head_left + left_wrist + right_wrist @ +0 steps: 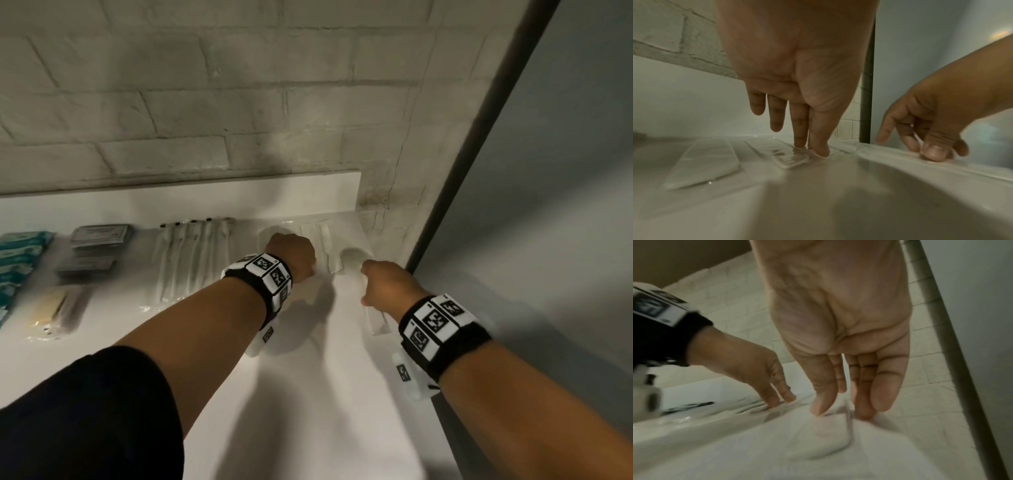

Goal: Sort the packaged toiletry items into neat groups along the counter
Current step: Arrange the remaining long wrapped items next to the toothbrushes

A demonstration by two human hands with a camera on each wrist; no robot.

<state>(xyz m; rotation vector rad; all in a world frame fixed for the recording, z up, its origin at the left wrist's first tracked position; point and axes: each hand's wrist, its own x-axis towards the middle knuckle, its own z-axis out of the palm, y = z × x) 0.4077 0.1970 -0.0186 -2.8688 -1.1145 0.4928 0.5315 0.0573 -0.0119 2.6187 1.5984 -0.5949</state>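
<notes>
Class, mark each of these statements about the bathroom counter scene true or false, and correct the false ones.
1. The left hand presses its fingertips on a clear flat packet. True.
2. The teal packets lie at the right end of the counter. False: they lie at the far left.
3. The right hand touches a white wrapped packet with straight fingers. True.
4. The left hand is lifting a grey box. False: the grey boxes lie untouched, left of the toothbrush packets.
5. The wall behind the counter is brick-patterned. True.
</notes>
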